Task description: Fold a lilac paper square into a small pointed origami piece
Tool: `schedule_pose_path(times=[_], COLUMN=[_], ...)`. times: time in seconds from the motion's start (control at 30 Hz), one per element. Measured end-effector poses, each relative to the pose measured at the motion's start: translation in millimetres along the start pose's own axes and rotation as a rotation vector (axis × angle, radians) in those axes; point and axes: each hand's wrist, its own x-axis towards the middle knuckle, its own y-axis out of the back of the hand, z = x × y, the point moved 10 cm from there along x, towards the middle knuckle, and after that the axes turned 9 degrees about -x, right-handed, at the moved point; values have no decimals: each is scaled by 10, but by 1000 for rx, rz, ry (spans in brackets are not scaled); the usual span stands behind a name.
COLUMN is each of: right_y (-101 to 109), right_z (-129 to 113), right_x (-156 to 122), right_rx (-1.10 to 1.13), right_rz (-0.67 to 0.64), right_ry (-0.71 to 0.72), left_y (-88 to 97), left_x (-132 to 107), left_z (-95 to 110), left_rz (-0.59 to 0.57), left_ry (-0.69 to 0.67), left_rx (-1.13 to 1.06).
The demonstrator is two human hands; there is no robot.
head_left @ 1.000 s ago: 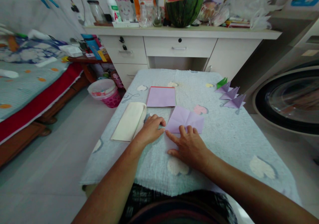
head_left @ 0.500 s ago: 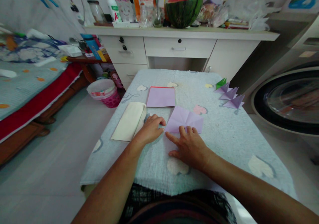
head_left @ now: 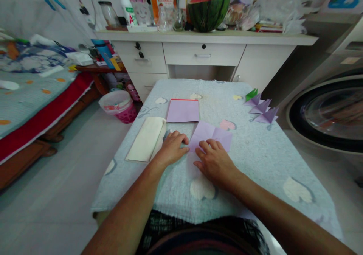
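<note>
A creased lilac paper sheet [head_left: 212, 134] lies on the cloth-covered table [head_left: 255, 160] in front of me. My left hand [head_left: 171, 148] rests with curled fingers at the sheet's left corner, fingertips pinning it down. My right hand [head_left: 215, 162] lies flat on the sheet's near edge, fingers together and pressing on the paper. Just beyond lies a stack of lilac square paper [head_left: 183, 110] with a red sheet under it.
A cream folded pouch [head_left: 146, 138] lies left of my hands. Folded lilac and green paper pieces [head_left: 261, 105] sit at the table's right edge. Beyond stand a desk with a halved watermelon [head_left: 208, 11], a pink bin [head_left: 119, 105], a bed at left, a washing machine [head_left: 326, 111] at right.
My right hand has slid forward onto the lilac sheet and drawn its fingers together. The left hand has stayed at the corner.
</note>
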Motion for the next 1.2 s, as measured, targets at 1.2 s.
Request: schedule_pose_path(times=[1.2], right_y=[-186], right_z=[189], right_x=[232], right_rx=[246], right_rz=[81], right_ry=[-105], left_y=[14], left_x=[31], left_z=[-26], left_rz=[-23], left_ry=[-41], left_rx=[-93])
